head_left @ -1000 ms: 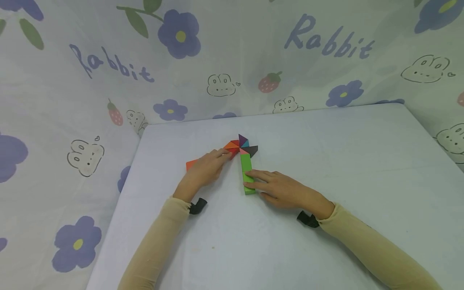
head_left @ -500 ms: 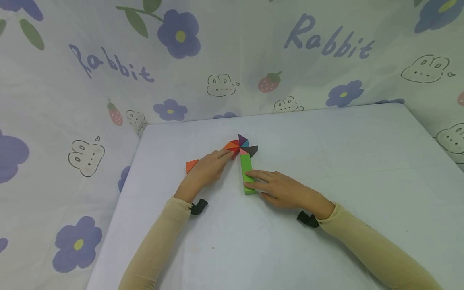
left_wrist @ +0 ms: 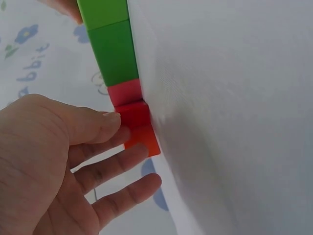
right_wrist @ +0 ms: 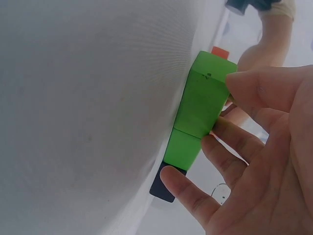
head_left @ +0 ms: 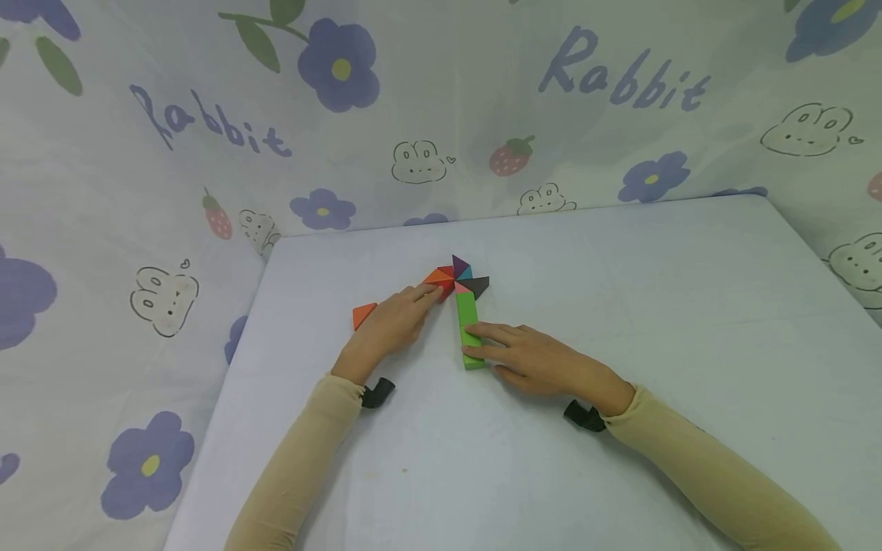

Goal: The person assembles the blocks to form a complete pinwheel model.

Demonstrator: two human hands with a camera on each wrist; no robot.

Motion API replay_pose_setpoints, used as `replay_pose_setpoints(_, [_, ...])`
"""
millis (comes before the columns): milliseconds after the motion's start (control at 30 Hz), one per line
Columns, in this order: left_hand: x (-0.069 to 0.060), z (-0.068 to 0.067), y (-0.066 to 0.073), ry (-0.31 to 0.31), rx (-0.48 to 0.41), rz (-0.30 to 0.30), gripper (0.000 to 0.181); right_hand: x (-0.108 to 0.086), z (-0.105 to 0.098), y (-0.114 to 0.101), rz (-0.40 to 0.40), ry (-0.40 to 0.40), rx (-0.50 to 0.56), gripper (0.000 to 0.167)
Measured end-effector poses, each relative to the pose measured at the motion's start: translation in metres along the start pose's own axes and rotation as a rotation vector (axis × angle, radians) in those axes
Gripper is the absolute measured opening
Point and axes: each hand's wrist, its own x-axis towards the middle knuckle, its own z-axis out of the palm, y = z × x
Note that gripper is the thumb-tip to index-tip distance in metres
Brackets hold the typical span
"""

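Small coloured triangular blocks form a pinwheel-like cluster on the white table. The purple triangle is at its far side, with a blue one beside it and a dark block at right. My left hand touches the red block with its thumb; its other fingers lie loosely extended by the orange block. Two green blocks run end to end from the pink triangle towards me. My right hand rests extended fingertips on them, its thumb at their near end.
A separate orange block lies left of my left hand, partly hidden by it. A black curved piece shows beside my left wrist, another black piece by the right. Patterned cloth hangs behind the table.
Between the first two frames my left hand shifts very slightly, showing a bit more of the separate orange block. The right hand and the arranged blocks stay put.
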Motion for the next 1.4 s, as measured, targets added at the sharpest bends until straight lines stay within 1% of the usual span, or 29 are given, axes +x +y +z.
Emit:
replay_pose_setpoints(333, [0.0, 0.0, 0.0, -0.014, -0.011, -0.01, 0.049, 0.0, 0.0, 0.0, 0.001, -0.002, 0.001, 0.052])
replay_pose_setpoints(400, [0.001, -0.003, -0.001, -0.021, -0.02, -0.01, 0.049, 0.0, 0.001, 0.0, 0.001, -0.003, -0.002, 0.052])
replay_pose_setpoints(467, [-0.001, -0.008, -0.004, -0.025, -0.041, -0.032, 0.049, 0.001, 0.001, 0.0, 0.002, -0.004, 0.002, 0.052])
replay_pose_setpoints(567, [-0.007, -0.025, -0.016, -0.021, -0.081, -0.097, 0.046, 0.001, 0.0, 0.0, 0.004, -0.007, 0.006, 0.053])
replay_pose_setpoints(700, [-0.024, -0.053, -0.044, -0.033, -0.135, -0.209, 0.04, 0.002, 0.001, 0.001, -0.003, 0.001, 0.004, 0.053])
replay_pose_setpoints(767, [-0.035, -0.061, -0.058, -0.056, -0.168, -0.256, 0.039, 0.001, 0.001, 0.001, -0.011, 0.008, -0.005, 0.053])
replay_pose_setpoints(833, [-0.044, -0.064, -0.07, -0.094, -0.21, -0.301, 0.039, 0.001, 0.002, 0.002, -0.016, 0.013, -0.009, 0.053])
replay_pose_setpoints(900, [-0.051, -0.066, -0.078, -0.138, -0.258, -0.336, 0.041, 0.001, 0.002, 0.001, -0.018, 0.017, -0.011, 0.053])
replay_pose_setpoints(1000, [-0.055, -0.066, -0.086, -0.207, -0.32, -0.379, 0.047, 0.0, 0.001, 0.002, -0.014, 0.02, -0.008, 0.053])
replay_pose_setpoints(1067, [-0.055, -0.063, -0.089, -0.241, -0.354, -0.387, 0.053, 0.0, 0.001, 0.002, -0.012, 0.022, -0.007, 0.053])
replay_pose_setpoints(1167, [-0.054, -0.059, -0.093, -0.281, -0.384, -0.377, 0.056, -0.001, 0.001, 0.002, -0.012, 0.023, -0.006, 0.053])
replay_pose_setpoints(1267, [-0.053, -0.055, -0.095, -0.297, -0.388, -0.348, 0.05, 0.0, 0.001, 0.001, -0.012, 0.021, -0.007, 0.053])
replay_pose_setpoints(1333, [-0.051, -0.053, -0.094, -0.29, -0.383, -0.339, 0.045, 0.0, 0.001, 0.001, -0.011, 0.018, -0.006, 0.054])
replay_pose_setpoints(1400, [-0.049, -0.049, -0.092, -0.268, -0.372, -0.326, 0.044, 0.0, 0.001, 0.001, -0.011, 0.014, -0.006, 0.053])
